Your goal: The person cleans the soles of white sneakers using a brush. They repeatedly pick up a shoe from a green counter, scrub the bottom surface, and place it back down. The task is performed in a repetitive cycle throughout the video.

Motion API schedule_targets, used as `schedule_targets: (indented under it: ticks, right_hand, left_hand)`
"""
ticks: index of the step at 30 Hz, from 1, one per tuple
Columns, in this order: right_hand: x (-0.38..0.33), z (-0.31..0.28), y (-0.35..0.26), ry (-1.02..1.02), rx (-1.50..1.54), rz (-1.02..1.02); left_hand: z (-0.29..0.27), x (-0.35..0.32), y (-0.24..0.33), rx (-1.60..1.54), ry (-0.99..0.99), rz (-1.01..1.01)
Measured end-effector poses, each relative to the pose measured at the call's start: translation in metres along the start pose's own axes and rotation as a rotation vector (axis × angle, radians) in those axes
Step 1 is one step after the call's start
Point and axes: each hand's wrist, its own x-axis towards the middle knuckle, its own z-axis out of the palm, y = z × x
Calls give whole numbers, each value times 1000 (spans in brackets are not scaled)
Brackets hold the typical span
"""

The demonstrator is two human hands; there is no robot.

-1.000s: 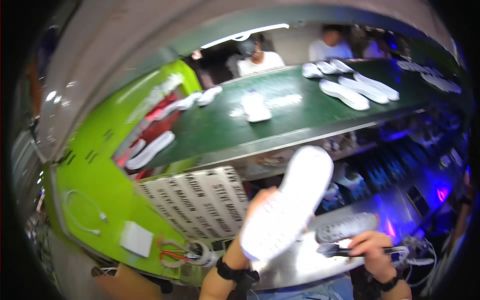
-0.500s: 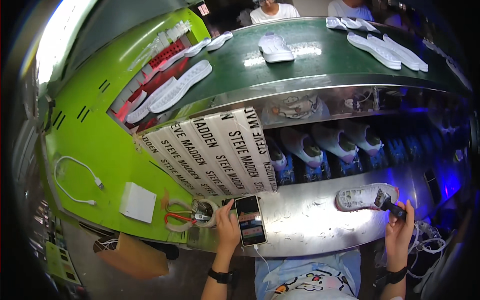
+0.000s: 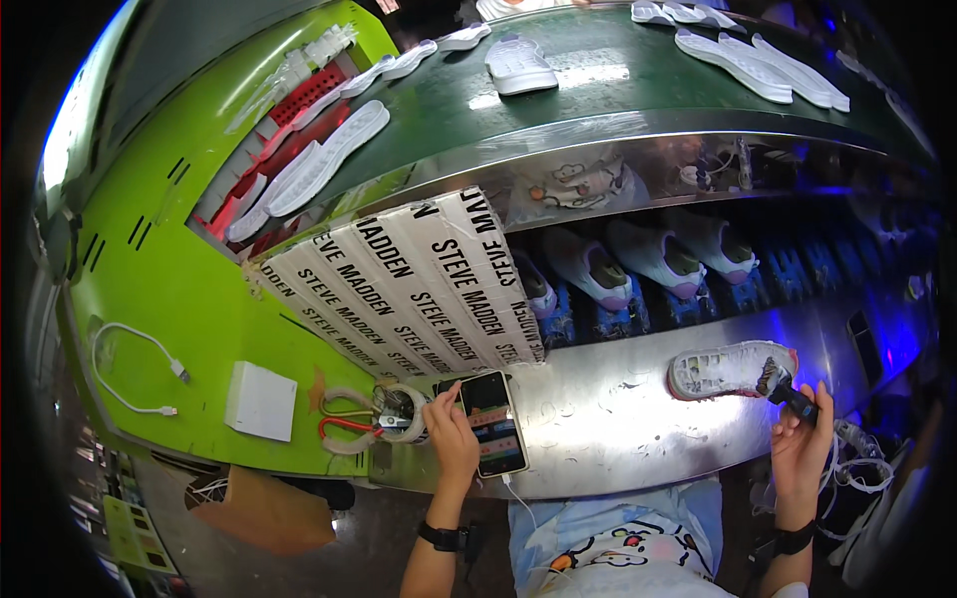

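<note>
My left hand [image 3: 452, 439] is at the left edge of a smartphone [image 3: 492, 424], its fingers closed against the side. The phone's screen is lit, and a white cable plugs into its lower end. In my right hand [image 3: 803, 439] is a brush [image 3: 796, 399] with a black handle, gripped between thumb and fingers. The dark bristles touch the right end of a white shoe sole [image 3: 728, 371], which lies on the metal ledge [image 3: 608, 429] and shows some red along its rim.
A printed carton panel [image 3: 399, 289] stands behind the phone. Tape rolls [image 3: 404, 414] hold red-handled pliers, beside a white box [image 3: 261, 402] and cable [image 3: 125, 394]. White shoes [image 3: 668, 259] stand on a lower rack. More soles [image 3: 733, 65] lie on the green belt [image 3: 618, 85].
The whole view has shifted, so the belt and carton panel sit higher in the picture. The phone is turned slightly under my left hand. My right hand keeps the brush on the sole.
</note>
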Motion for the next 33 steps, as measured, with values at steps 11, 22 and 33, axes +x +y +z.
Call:
schedule_targets:
  ticks: [11, 22, 33]
  right_hand:
    - [6, -16, -4, -74, 73, 27]
    - [-4, 25, 5, -193, 17, 50]
    - [-1, -4, -5, -168, 29, 34]
  left_hand:
    - [0, -3, -6, -32, 3, -82]
    - [-99, 267, 176, -114, 36, 346]
    - [25, 424, 212, 29, -181, 55]
